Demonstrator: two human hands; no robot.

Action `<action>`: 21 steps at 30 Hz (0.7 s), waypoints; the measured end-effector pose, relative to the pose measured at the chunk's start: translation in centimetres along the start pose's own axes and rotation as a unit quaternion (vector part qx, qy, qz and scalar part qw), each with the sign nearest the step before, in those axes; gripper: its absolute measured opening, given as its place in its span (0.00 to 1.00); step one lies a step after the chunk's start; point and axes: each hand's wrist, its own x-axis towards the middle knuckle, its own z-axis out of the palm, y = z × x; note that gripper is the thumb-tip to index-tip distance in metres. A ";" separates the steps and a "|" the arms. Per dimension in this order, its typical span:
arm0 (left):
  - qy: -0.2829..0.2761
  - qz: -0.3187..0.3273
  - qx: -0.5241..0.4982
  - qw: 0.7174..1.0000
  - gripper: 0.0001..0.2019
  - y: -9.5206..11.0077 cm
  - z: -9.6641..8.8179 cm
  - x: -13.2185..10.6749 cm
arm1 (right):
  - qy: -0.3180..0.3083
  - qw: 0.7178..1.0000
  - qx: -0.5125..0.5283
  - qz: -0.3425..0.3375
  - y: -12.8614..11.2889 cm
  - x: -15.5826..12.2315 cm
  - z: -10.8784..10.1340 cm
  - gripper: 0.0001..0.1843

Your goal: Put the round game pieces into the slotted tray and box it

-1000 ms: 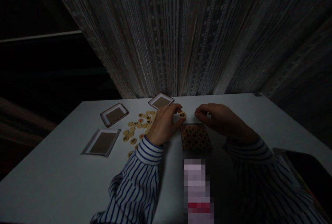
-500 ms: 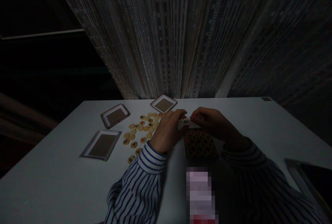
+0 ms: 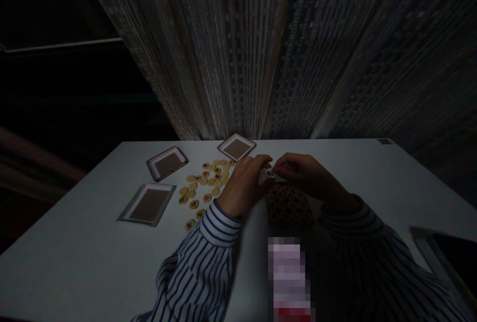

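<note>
Across it comes: my right hand (image 3: 307, 175) has closed in on my left hand (image 3: 244, 186), and both pinch a round wooden game piece (image 3: 270, 174) just beyond the far edge of the patterned square (image 3: 289, 205), loose pieces (image 3: 203, 183) off left!

The person wears a long-sleeved white shirt (image 3: 199, 275) with thin navy-blue stripes running along its length. At lower left of the frame, the left sleeve (image 3: 194, 277) falls in soft folds and ends in a wide cuff (image 3: 220, 223) whose stripes circle the wrist. At lower right, the matching right sleeve (image 3: 387, 267) lies in deep shadow, its stripes faint. Beyond the cuffs, the left hand (image 3: 244, 188) and right hand (image 3: 307, 175) are bare.
</note>
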 end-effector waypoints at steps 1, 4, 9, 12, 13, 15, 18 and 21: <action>0.001 0.000 0.001 1.000 0.18 0.0 0.0 0.0 | 0.000 1.000 0.002 0.003 0.0 0.0 0.0 0.10; 0.000 0.002 0.004 1.000 0.18 0.0 -0.1 0.0 | 0.003 1.000 0.006 0.003 -0.1 0.0 -0.1 0.11; -0.004 -0.025 -0.004 1.000 0.19 -0.3 -0.4 0.0 | 0.034 0.999 -0.002 0.016 -0.5 -0.1 -0.1 0.10; -0.018 -0.066 -0.041 0.997 0.18 -0.3 -0.7 0.0 | 0.050 0.999 -0.008 0.003 -0.7 -0.1 -0.2 0.09; -0.022 -0.076 -0.054 0.995 0.18 -0.2 -0.8 0.1 | 0.053 0.999 -0.011 -0.006 -0.7 -0.1 -0.2 0.09; -0.030 -0.091 -0.083 0.992 0.17 -0.1 -0.9 0.1 | 0.055 0.998 -0.015 -0.025 -0.7 0.0 -0.2 0.08; -0.037 -0.107 -0.149 0.982 0.16 0.1 -1.0 0.3 | 0.062 0.997 -0.008 -0.042 -0.8 -0.1 -0.2 0.08; -0.045 -0.137 -0.228 0.963 0.15 0.3 -1.0 0.5 | 0.071 0.996 0.005 -0.050 -0.9 -0.1 -0.2 0.08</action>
